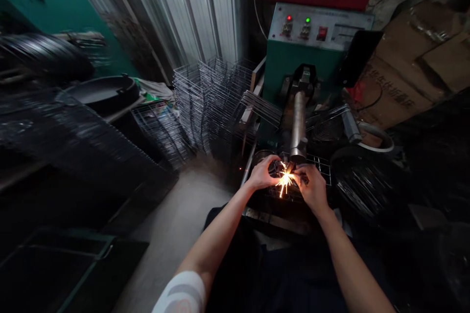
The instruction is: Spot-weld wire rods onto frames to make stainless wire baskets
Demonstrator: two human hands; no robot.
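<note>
Both bare hands meet low in the head view, under the nose of a green spot-welding machine (293, 68), and between them a burst of yellow sparks (285, 179) flares off a small wire grid piece (318, 164) lying across the machine's lower arm. The left hand (263, 172) curls in from the left with its fingers closed on the near edge of the piece, and the right hand (311, 183) pinches the same piece from the right, thumb and forefinger together right beside the sparks; the glare hides the exact grip, so it is probably a pinch on a single wire. The piece lies straight ahead of the person, its long axis running left to right between the hands, and the right hand is slightly nearer to the weld point. A dull steel cylinder (298, 124) comes down from the machine to just above the sparks. The wire is thin, bright and stiff. Behind to the left stands a tall stack of wire racks (205, 102), leaning slightly, and to the right are round wire fan guards (362, 183) and brown cardboard boxes (411, 68)
</note>
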